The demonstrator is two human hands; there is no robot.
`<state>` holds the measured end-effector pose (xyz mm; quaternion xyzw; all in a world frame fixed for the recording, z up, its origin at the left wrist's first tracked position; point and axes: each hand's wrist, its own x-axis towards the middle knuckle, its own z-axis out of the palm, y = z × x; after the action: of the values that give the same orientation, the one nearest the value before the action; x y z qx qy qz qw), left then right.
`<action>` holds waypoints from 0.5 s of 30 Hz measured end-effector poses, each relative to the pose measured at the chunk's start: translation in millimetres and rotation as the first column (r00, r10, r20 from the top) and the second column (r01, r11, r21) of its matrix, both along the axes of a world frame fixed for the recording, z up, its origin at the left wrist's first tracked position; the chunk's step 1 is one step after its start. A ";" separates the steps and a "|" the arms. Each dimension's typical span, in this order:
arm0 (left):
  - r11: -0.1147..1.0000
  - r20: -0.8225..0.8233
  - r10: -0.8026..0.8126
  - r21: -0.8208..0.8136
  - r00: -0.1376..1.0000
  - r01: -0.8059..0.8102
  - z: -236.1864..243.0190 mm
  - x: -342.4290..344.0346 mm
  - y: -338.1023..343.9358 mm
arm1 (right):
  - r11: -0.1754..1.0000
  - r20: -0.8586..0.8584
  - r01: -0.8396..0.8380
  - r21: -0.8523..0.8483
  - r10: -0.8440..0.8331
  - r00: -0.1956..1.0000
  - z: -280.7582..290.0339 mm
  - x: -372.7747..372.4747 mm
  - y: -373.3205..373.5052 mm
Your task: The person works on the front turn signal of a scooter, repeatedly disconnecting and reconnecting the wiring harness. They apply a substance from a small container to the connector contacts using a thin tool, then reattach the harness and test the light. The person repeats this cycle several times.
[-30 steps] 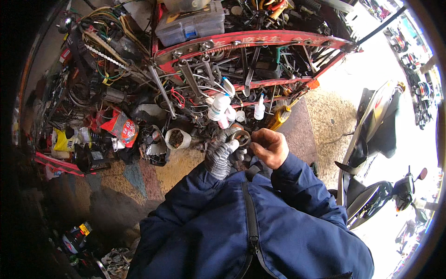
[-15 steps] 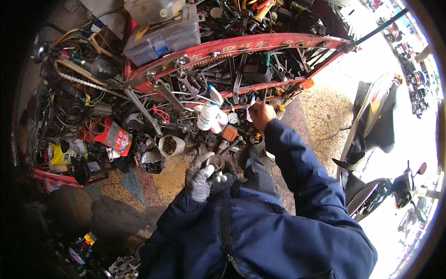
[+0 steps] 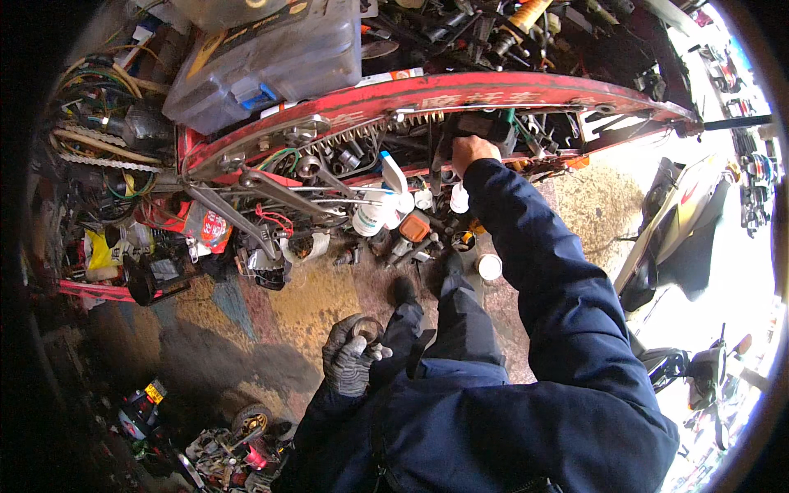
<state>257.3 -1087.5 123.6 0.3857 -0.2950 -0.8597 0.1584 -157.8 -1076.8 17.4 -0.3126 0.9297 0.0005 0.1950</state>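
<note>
My left hand (image 3: 349, 361), in a grey knit glove, is closed around a small round metal part with a hollow top (image 3: 367, 330). It is held low in front of my body, above my legs. My bare right hand (image 3: 474, 154) reaches forward to the red metal tool rack (image 3: 362, 107), just under its front rail. Its fingers look curled, and what they hold is hidden. Close by lie a dark box-like piece (image 3: 486, 129) and several wrenches. Below that hand stands a white bottle (image 3: 459, 199).
Large wrenches (image 3: 234, 218) hang from the rack's left side. A grey plastic case (image 3: 279, 62) sits on top. On the floor are a white spray bottle (image 3: 374, 209), an orange-topped container (image 3: 414, 228) and a white cup (image 3: 489, 266). A scooter (image 3: 690, 222) stands at the right.
My right hand has moved forward, up to the rack; a thin shaft seen at it earlier is out of sight. My left hand has dropped nearer my body, still holding the round part. The view has shifted.
</note>
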 end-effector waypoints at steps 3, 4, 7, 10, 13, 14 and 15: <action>0.999 -0.004 0.025 0.038 1.000 -0.025 -8.5 3.8 0.2 | 0.999 0.002 0.046 -0.013 -0.046 0.999 2.8 1.7 -2.9; 0.998 -0.008 0.029 0.052 1.000 -0.029 -12.2 5.1 -0.4 | 0.998 -0.004 0.061 -0.013 -0.061 0.998 4.3 2.6 -3.8; 0.995 -0.042 -0.019 0.093 0.999 0.022 -20.4 9.0 -4.1 | 0.997 0.011 0.077 0.000 -0.077 0.997 6.7 3.3 -4.4; 0.997 -0.009 0.017 0.082 1.000 -0.016 -21.2 11.5 -1.6 | 0.998 0.006 0.057 -0.010 -0.057 0.998 5.8 2.5 -3.2; 0.996 0.007 0.038 0.077 0.999 -0.039 -19.9 13.8 -0.7 | 0.999 0.008 0.040 0.010 -0.040 0.999 8.6 2.6 -3.9; 0.996 0.002 0.035 0.079 0.999 -0.035 -20.1 14.8 -1.4 | 0.999 0.002 0.035 0.010 -0.035 0.999 11.7 3.0 -4.9; 0.997 -0.021 0.024 0.079 0.999 -0.023 -21.1 15.9 -3.1 | 0.999 -0.001 0.030 0.018 -0.030 1.000 15.6 3.7 -6.4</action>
<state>273.2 -1090.7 102.5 0.3857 -0.2546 -0.8729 0.1564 -154.1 -1083.1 33.0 -0.2968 0.9343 0.0064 0.1974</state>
